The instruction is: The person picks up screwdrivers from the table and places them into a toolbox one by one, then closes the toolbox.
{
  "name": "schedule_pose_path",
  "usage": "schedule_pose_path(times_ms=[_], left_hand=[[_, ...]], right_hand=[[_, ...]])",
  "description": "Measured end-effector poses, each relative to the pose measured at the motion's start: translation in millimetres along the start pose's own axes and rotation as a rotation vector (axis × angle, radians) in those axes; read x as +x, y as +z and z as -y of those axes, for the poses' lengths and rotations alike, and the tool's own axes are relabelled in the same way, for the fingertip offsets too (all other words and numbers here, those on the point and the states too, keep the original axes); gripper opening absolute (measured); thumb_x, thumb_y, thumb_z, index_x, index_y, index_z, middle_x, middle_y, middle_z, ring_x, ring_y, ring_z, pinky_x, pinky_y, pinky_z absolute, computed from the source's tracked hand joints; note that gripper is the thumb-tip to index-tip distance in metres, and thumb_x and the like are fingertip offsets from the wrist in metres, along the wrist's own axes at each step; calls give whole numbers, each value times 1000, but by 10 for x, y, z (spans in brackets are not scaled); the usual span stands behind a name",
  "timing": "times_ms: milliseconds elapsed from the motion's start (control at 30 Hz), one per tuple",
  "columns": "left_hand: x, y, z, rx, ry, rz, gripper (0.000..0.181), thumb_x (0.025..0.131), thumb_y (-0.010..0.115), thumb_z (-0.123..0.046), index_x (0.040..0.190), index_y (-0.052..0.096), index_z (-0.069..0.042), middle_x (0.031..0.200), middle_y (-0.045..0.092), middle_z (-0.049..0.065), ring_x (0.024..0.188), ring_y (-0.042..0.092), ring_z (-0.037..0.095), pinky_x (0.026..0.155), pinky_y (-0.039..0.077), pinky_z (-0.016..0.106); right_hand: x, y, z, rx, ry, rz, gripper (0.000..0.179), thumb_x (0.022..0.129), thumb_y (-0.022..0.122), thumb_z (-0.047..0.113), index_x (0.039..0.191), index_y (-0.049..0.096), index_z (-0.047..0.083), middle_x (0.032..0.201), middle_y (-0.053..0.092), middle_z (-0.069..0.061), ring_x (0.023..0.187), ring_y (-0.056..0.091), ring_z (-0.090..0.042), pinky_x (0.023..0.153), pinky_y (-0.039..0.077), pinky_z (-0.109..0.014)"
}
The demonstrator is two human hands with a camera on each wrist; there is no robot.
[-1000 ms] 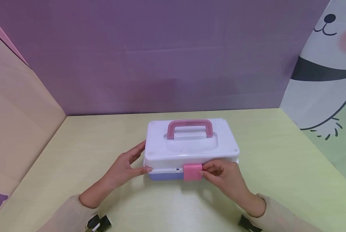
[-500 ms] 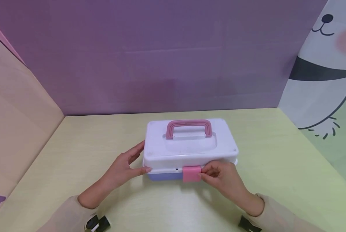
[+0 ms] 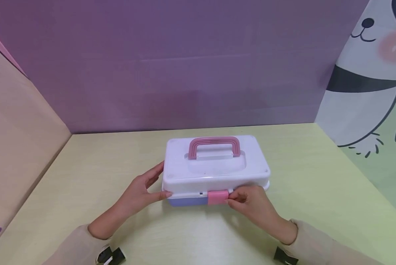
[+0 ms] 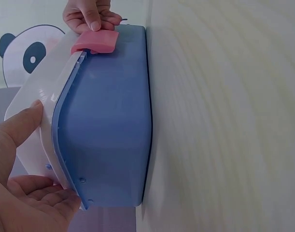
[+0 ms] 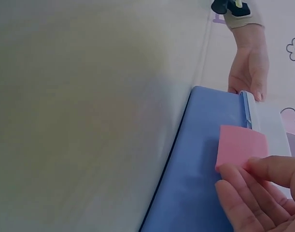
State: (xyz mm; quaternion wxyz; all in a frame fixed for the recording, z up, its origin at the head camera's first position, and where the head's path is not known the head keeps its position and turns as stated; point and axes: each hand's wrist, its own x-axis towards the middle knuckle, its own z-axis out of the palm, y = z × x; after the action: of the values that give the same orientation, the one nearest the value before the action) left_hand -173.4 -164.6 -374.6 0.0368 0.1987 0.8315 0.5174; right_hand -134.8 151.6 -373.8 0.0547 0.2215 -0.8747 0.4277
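Observation:
A plastic storage box with a white lid [image 3: 178,162] and a blue base [image 4: 104,116] stands closed on the table [image 3: 118,158]. A pink carry handle [image 3: 214,140] tops the lid. My left hand [image 3: 138,193] holds the box's left front corner, thumb on the lid's front and fingers along its left side. With thumb and fingers, my right hand [image 3: 252,200] pinches the right edge of the pink latch [image 3: 217,197] at the front. In the left wrist view the latch's free edge stands out from the blue wall. The box's contents are hidden.
A purple backdrop [image 3: 171,73] rises behind the table. Beige [image 3: 18,110] and panda-printed [image 3: 360,110] side panels flank it. Dark wrist devices [image 3: 111,255] sit at both sleeves.
The latch looks shorter in the head view than before, its lower edge a little higher, with the right hand still pinching it. The left hand keeps its hold. The head view shifts slightly.

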Motion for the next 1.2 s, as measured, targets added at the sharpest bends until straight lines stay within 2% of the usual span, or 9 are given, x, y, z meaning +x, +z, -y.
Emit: schedule_pose_path(times_ms=[133,233,333,467,600,767,933,1067,1200], left_hand=[[-7,0,20,-13,14,0,85,77,80,-20,146,33,-7,150,35,11,138,31,28,107,32,38],[-5,6,32,-24,23,4,84,77,79,-18,146,33,-6,149,35,12,138,31,29,107,31,38],[-1,10,32,-23,22,7,84,77,79,-19,146,33,-5,149,35,12,138,30,29,107,31,38],[7,8,22,-13,17,6,85,77,80,-20,146,33,-5,150,34,12,138,30,29,107,32,39],[5,-1,15,-12,21,5,85,77,79,-20,146,33,-5,150,34,12,138,30,29,107,31,39],[-2,-11,23,-21,44,6,84,78,78,-19,146,32,-5,150,34,12,139,30,29,108,30,40],[3,-10,33,-25,53,9,83,78,78,-18,146,32,-6,150,34,11,139,29,28,108,30,40],[13,-8,41,-22,53,12,84,78,78,-19,147,32,-6,150,34,11,139,29,28,108,30,41],[12,-10,39,-9,45,11,84,78,78,-19,147,32,-5,150,33,12,139,29,29,108,30,42]], right_hand=[[8,9,7,-25,-7,1,4,78,73,2,74,72,3,69,69,0,62,59,1,56,53,-20],[7,5,19,-100,-34,-8,8,77,74,3,71,70,5,67,68,2,60,55,2,54,51,-18],[6,8,31,-247,-124,-33,15,75,76,5,66,66,11,62,63,8,58,50,4,51,46,-14],[8,27,44,-481,-310,-142,28,68,82,9,63,55,15,57,50,13,53,40,4,46,35,-11],[17,42,48,-573,-409,-237,37,62,85,10,65,49,15,57,44,12,53,38,2,46,30,-11],[28,40,49,-529,-406,-209,33,64,84,9,67,52,16,57,44,13,53,36,3,45,30,-11],[33,30,42,-510,-400,-185,27,68,82,10,66,55,17,58,52,13,51,42,3,45,34,-11],[22,25,62,-473,-336,-126,21,74,78,12,63,60,15,56,56,12,51,45,3,46,36,-11],[19,34,67,-423,-251,-27,25,80,73,11,60,58,14,51,43,15,50,34,4,45,30,-12]])
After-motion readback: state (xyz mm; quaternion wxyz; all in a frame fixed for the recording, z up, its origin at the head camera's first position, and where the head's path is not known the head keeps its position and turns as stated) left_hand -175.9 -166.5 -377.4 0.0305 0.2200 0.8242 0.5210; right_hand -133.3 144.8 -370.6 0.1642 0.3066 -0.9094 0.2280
